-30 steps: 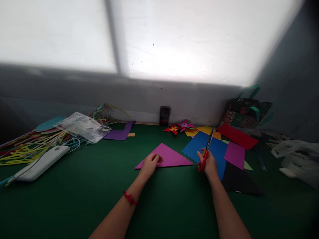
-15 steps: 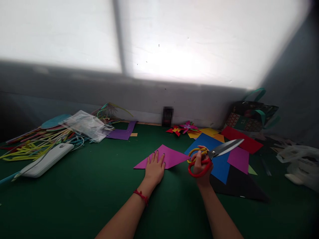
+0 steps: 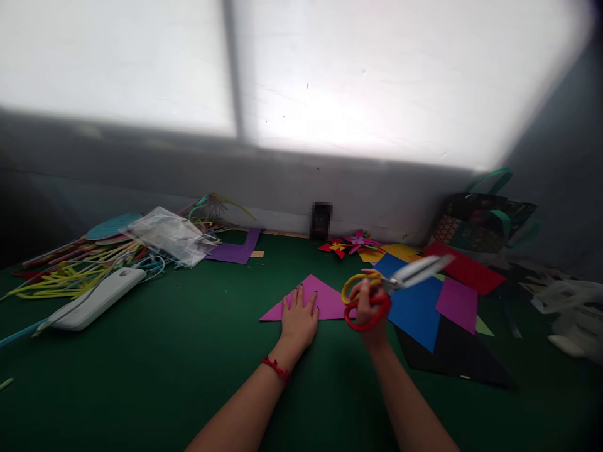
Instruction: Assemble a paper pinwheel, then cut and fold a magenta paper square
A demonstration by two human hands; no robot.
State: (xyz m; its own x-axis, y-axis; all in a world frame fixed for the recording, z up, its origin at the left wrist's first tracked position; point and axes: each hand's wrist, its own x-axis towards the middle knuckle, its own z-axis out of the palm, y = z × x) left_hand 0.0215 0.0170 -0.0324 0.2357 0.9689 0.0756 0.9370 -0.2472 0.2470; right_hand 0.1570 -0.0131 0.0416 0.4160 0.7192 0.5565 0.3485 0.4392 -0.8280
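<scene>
A magenta sheet of paper (image 3: 330, 304), folded into a triangle, lies on the green table (image 3: 202, 364). My left hand (image 3: 300, 319) presses flat on its left half with the fingers spread. Scissors (image 3: 396, 280) with one yellow and one red handle are in my right hand (image 3: 370, 307), over the triangle's right corner. Their blades point away to the right, blurred by motion, and the hand and handles cover that corner.
Coloured sheets, with a blue sheet (image 3: 417, 307) and a red sheet (image 3: 466, 270) among them, lie at right. Paper flowers (image 3: 358, 242) sit at the back. A white power strip (image 3: 97, 298), pipe cleaners (image 3: 56, 282) and a clear plastic bag (image 3: 172, 238) occupy the left.
My right hand has moved left with the scissors, over the right corner of the magenta paper. That corner now lies flatter. The left hand stays on the paper; the whole view has shifted slightly.
</scene>
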